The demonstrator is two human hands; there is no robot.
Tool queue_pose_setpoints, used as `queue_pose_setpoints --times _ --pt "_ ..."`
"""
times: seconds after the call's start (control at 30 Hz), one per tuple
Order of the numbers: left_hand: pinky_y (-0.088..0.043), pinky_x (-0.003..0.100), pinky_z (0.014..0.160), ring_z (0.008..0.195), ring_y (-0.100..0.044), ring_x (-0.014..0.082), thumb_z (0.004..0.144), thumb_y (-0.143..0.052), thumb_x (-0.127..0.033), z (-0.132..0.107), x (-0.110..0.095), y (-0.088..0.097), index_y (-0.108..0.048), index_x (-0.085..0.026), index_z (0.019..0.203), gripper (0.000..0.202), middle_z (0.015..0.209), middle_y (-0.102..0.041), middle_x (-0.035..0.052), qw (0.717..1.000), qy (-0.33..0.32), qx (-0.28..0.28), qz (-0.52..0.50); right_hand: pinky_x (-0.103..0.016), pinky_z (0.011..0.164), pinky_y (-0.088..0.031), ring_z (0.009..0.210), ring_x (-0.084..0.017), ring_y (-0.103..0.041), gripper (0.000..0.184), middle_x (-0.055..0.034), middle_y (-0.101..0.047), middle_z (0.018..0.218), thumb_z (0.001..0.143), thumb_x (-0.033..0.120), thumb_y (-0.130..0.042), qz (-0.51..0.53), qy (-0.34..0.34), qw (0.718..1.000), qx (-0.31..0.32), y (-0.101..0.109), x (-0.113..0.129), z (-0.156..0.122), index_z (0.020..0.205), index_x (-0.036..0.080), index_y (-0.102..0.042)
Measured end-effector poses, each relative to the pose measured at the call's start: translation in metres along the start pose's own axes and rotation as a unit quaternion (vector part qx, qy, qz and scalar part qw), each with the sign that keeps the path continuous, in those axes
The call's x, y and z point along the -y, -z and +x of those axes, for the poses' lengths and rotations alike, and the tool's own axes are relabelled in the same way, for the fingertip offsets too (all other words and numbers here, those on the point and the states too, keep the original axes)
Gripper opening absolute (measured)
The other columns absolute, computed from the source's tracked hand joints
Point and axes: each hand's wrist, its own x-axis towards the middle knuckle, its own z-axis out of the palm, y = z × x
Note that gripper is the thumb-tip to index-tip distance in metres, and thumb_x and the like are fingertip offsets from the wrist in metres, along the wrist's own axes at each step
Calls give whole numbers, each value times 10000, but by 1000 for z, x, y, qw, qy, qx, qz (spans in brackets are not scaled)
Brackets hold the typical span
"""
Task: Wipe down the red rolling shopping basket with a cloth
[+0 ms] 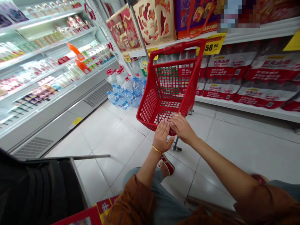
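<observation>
Along a supermarket aisle, white floor tiles (112,140) run between a refrigerated display case (53,125) on the left and white shelving (255,107) on the right. Shrink-wrapped packs of bottled water (264,84) occupy the right shelf, boxed gift sets (154,22) stand on the tier above, and a yellow price tag (213,43) hangs from the shelf edge.

Both forearms extend forward from brown patterned sleeves (257,203). The left hand (162,137), fitted with a gold bangle (156,149), is raised upright. The right hand (181,128) angles in from the right, its fingertips (175,116) close to those of the left hand. Finger spacing on both hands is narrow; whether a small item is held between them cannot be determined.

A red plastic trolley basket (167,84) stands directly beyond the hands, its near rim partly hidden behind them; contact cannot be confirmed. Loose water bottles (123,93) are stacked on the floor at the far left of the basket. A dark object (35,187) obstructs the near left, and a red shoe (167,165) shows below the left hand
</observation>
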Motion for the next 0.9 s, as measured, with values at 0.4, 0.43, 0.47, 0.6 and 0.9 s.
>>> queue_pose_setpoints --times 0.4,0.43,0.47,0.6,0.9 --pt "-328 567 1144 1459 -242 297 976 -375 -403 -1 13 6 -289 -61 1468 606 1481 -402 237 997 -14 80 -6 -602 1096 -399 1318 -288 -487 284 -128 -672 1136 981 299 -439 -29 106 993 -32 -13 -28 -3 1133 165 -637" --pt "-327 569 1144 1459 -241 298 974 -382 -405 0 13 7 -284 -60 1469 611 1481 -400 239 996 -15 92 -3 -601 1099 -396 1311 -282 -494 282 -126 -674 1134 982 305 -440 -27 112 993 -21 -10 -33 -2 1124 169 -642" --pt "-327 570 1143 1458 -243 300 973 -388 -407 2 14 8 -282 -60 1469 615 1481 -401 241 995 -15 101 2 -601 1102 -391 1307 -277 -498 281 -123 -676 1133 982 314 -441 -24 116 993 -8 -8 -37 0 1116 175 -646" --pt "-319 546 1154 1451 -264 302 963 -423 -420 9 15 12 -296 -40 1458 637 1465 -415 254 992 -16 122 8 -602 1129 -348 1276 -258 -525 292 -106 -686 1105 979 362 -444 -16 129 991 28 -4 -52 7 1074 194 -663" --pt "-300 542 1158 1453 -260 307 931 -491 -458 17 15 17 -302 -42 1458 697 1484 -378 267 984 8 178 2 -587 1145 -317 1292 -245 -512 389 -101 -684 1089 988 457 -369 6 74 997 32 11 -79 35 1044 212 -666"
